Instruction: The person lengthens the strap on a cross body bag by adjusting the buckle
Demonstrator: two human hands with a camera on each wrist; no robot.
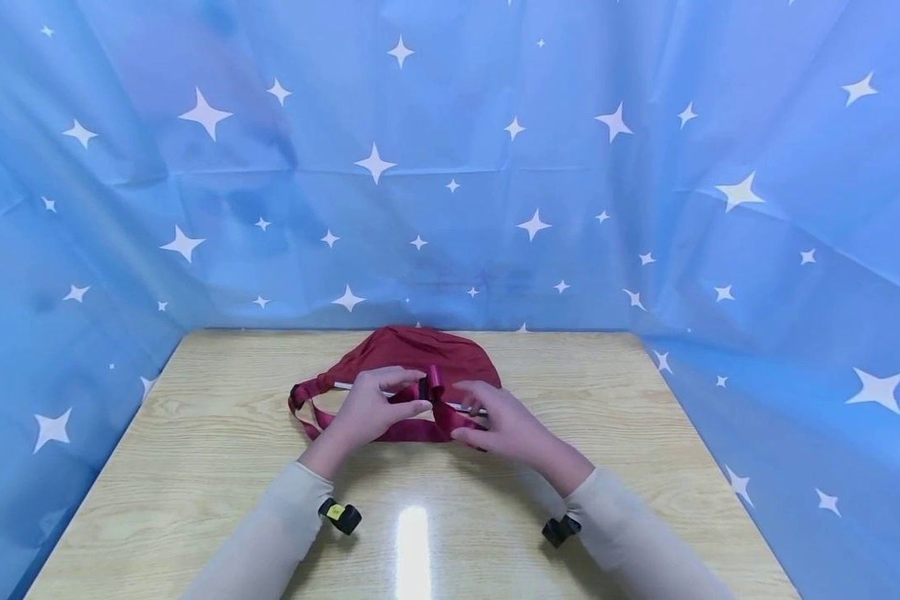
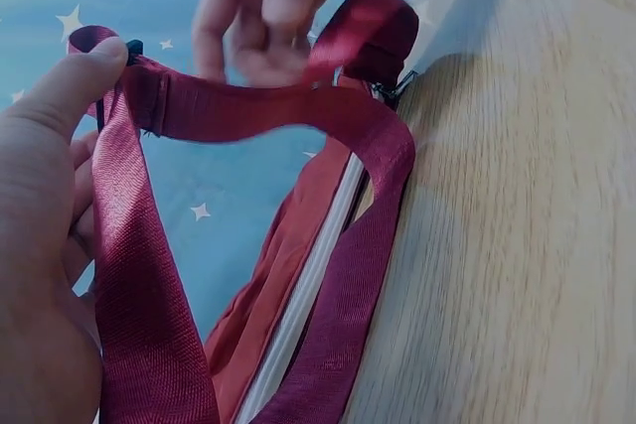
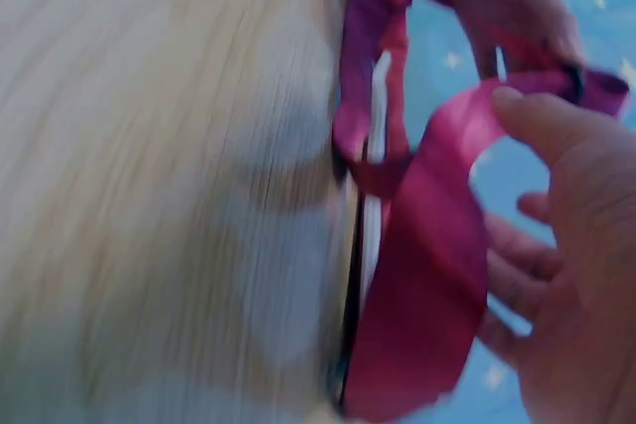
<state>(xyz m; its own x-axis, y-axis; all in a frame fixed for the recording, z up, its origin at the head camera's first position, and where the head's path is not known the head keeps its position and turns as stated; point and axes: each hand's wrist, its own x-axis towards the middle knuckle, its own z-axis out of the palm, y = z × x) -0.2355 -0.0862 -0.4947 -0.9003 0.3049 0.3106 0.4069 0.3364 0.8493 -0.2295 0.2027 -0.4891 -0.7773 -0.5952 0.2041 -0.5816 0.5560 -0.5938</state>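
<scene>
A dark red waist bag lies at the back of the table, its strap looping along the front side. My left hand pinches the strap at a black slider buckle, thumb on top, and holds that stretch raised. A small loop of webbing stands up beside the slider. My right hand is just right of it, fingers spread and loosely bent about the strap. In the right wrist view the right thumb overlaps the webbing near the slider, with the other fingers partly behind the strap.
A pale zipper runs along the bag's front. At the bag's left end sits another black buckle. The wooden table meets a blue star-patterned cloth at the back and sides.
</scene>
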